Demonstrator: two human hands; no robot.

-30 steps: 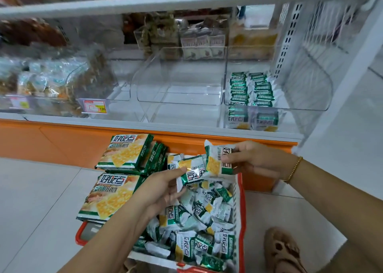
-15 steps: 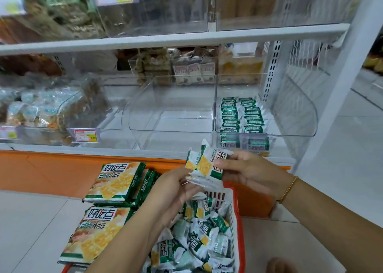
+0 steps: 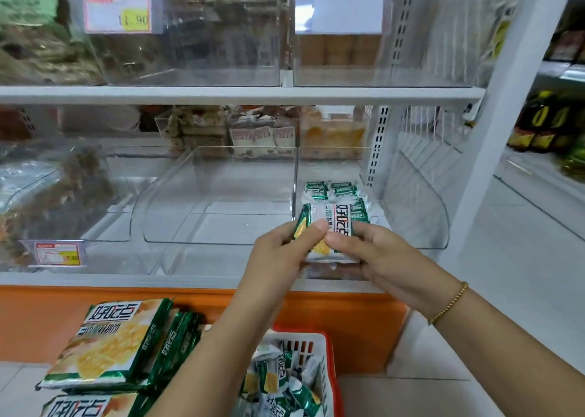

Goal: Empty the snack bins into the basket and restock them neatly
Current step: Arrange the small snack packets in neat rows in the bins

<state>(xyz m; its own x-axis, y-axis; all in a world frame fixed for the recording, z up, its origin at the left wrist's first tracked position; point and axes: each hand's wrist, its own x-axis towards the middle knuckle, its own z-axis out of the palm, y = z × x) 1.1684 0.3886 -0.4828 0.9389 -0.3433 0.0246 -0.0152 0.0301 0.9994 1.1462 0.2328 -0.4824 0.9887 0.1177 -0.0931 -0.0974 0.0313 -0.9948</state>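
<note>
Head view, near to far. Both forearms rise from the lower edge, cross above the basket [image 3: 299,345] and meet in front of the lower shelf [image 3: 126,279]. The left hand [image 3: 281,255] comes in from the lower left. The right hand [image 3: 383,258], a bead bracelet [image 3: 448,304] on its wrist, comes in from the lower right. The knuckles of both face the camera.

The basket stands on the floor against the orange shelf base [image 3: 364,318] and holds loose packets [image 3: 278,381]. Large biscuit bags [image 3: 104,343] lie stacked just beside it on the left. Beyond the shelf lip, the hands sit at the front of the right bin [image 3: 421,201]. Its curved clear side wall stands near the right hand, and the wall shared with the middle bin [image 3: 221,195] stands just beside the left hand. Rows of green packets [image 3: 335,190] fill the back of the right bin, behind the hands. The upper shelf [image 3: 221,95] lies well above, leaving open room overhead.

The fingers of both hands are curled and clamped on one small stack of snack packets [image 3: 335,223], which is held at the front of the right bin. The left thumb [image 3: 311,231] and right thumb [image 3: 340,241] press on its top face and almost touch. Whether the stack rests on the bin floor cannot be told.
</note>
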